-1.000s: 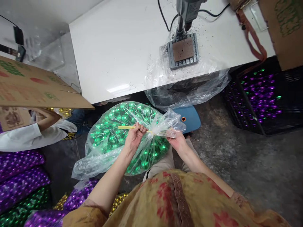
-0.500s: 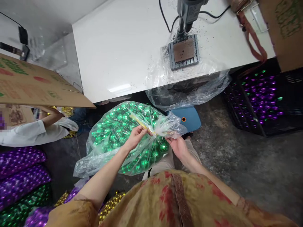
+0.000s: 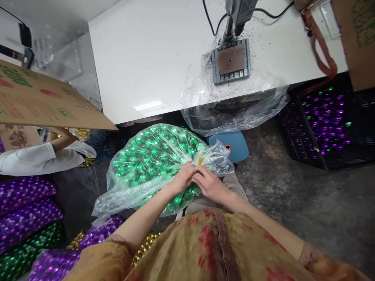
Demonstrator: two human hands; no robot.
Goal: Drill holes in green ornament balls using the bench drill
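White and smooth, the worktop [image 3: 140,66] fills the far side of the room, its near edge slanting above a dark concrete floor [image 3: 281,199]. Just short of that edge, before the wearer's body, the left hand [image 3: 184,177] and right hand [image 3: 207,182] meet with bent fingers, nearly closed; exactly what they pinch is hidden beneath them. They are at the gathered neck of a big, clear plastic bag [image 3: 152,169], swollen with shiny green beads [image 3: 155,144], which sits left of centre. A second ago the hands were apart, and a long yellow strip trailed leftward from the neck; now only a short piece of that yellow strip [image 3: 200,160] shows above the right fingers, and both hands are together on one spot. I judge from this that the work is at the fine stage of securing the neck, though no finished knot can be seen. Beyond the bag's crumpled mouth, to the right, lies a flat blue plastic seat [image 3: 238,144]; farther off, a loose clear plastic sheet [image 3: 231,119] hangs over the worktop's edge, below a grey drill press [image 3: 231,64]. Open floor extends rightward to a black plastic crate [image 3: 359,150] of purple beads [image 3: 331,121], giving the right elbow room. The left side is tighter: a brown cardboard box flap [image 3: 52,97], a co-worker's white sleeve [image 3: 29,158] and nearer, stacked purple bead bundles [image 3: 27,191].
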